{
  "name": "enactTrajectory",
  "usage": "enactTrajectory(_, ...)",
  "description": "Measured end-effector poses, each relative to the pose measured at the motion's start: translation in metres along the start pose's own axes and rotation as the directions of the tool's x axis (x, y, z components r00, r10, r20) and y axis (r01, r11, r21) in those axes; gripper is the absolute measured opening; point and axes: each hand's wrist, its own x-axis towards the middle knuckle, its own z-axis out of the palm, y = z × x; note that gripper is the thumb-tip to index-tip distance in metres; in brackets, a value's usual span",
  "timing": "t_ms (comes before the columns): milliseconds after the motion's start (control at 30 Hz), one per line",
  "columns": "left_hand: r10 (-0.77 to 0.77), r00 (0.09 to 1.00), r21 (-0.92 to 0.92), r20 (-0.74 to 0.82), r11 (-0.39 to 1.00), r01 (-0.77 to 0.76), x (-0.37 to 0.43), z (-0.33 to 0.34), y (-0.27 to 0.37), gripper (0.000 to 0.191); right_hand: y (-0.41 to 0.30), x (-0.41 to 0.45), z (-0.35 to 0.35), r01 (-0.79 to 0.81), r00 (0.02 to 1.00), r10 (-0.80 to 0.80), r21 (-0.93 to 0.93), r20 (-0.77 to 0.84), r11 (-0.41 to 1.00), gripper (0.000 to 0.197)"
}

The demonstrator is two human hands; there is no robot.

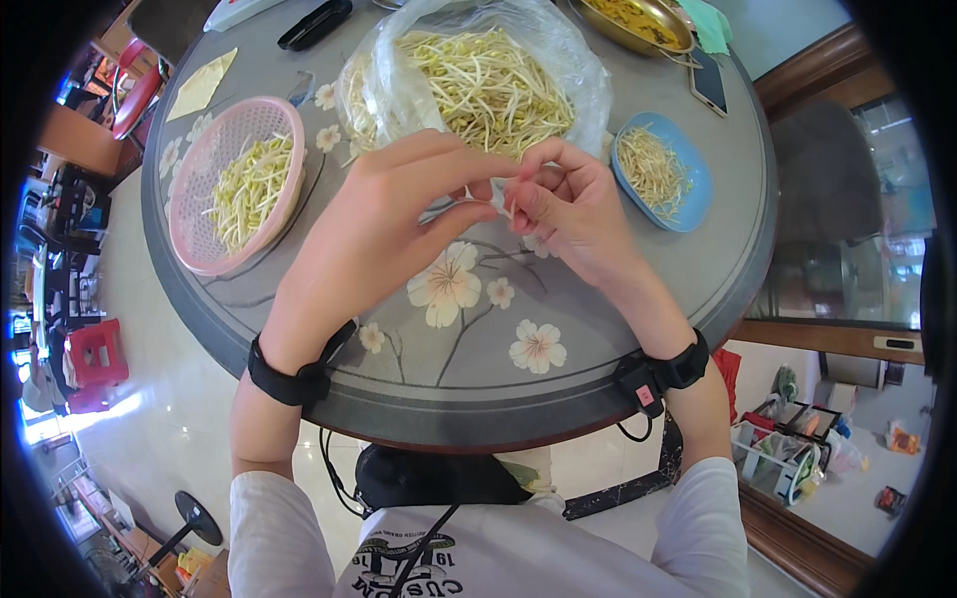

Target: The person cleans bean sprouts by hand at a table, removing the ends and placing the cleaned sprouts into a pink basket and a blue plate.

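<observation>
My left hand and my right hand meet above the table, just in front of a clear plastic bag full of mung bean sprouts. Between the thumb and fingers of the right hand is a thin pale piece, apparently a bean sprout. The left fingertips reach against the right ones; whether they also grip the sprout is hidden. To the left stands a pink perforated plastic basket with sprouts in it. A blue plastic dish at the right holds thin sprout scraps.
Underneath is a round table with a flower-patterned grey top. Along its far side are a black tray-like object, a brass-coloured pan of food and a smartphone. A yellowish paper sheet lies at the left.
</observation>
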Motion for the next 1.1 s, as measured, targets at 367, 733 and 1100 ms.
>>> enactTrajectory(367,-0.018,0.995,-0.033,0.099,0.999,0.021,-0.002,0.001,-0.001,0.022,0.004,-0.001,0.001,0.027,0.999,-0.025,-0.080,0.024,0.996,0.026)
enactTrajectory(733,-0.022,0.995,-0.044,0.097,0.999,0.027,-0.001,0.004,0.001,0.014,0.010,-0.001,0.005,-0.006,1.000,0.005,0.035,0.021,0.999,0.028)
enactTrajectory(1100,-0.132,0.991,-0.017,0.008,0.991,0.133,-0.002,0.006,0.000,0.012,0.004,0.000,0.005,-0.097,0.995,0.096,0.134,0.012,0.986,0.014)
